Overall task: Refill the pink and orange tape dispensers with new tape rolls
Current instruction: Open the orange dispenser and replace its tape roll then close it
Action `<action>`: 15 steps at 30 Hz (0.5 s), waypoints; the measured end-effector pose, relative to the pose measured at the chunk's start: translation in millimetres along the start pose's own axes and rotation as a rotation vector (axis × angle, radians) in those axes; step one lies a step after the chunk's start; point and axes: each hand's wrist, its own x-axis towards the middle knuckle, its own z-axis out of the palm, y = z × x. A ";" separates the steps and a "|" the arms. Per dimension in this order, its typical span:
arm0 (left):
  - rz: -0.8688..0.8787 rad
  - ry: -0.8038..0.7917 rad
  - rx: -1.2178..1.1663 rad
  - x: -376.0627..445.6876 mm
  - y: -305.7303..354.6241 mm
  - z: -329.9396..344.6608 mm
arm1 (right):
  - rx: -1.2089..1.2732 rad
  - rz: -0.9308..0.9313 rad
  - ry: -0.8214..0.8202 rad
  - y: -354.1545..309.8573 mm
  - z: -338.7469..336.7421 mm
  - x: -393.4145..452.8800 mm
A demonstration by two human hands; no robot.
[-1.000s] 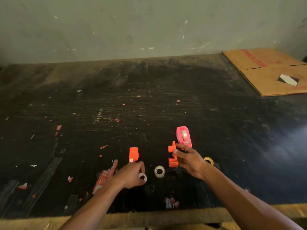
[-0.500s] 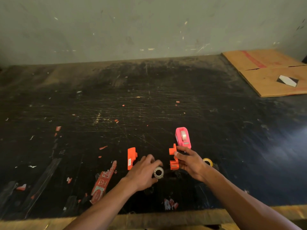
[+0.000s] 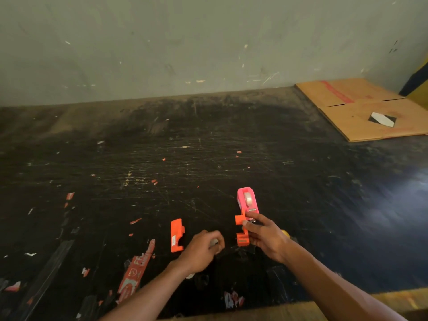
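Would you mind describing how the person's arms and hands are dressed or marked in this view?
Both forearms are bare up to the frame's bottom edge; no sleeves show. The left hand and the right hand wear no gloves, and no rings, watch, bracelets or markings are visible on the fingers or wrists, though the picture is slightly blurred.
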 end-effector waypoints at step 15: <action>-0.260 0.292 -0.781 4.1 0.6 -11.8 | -0.037 0.048 -0.069 6.7 14.8 3.5</action>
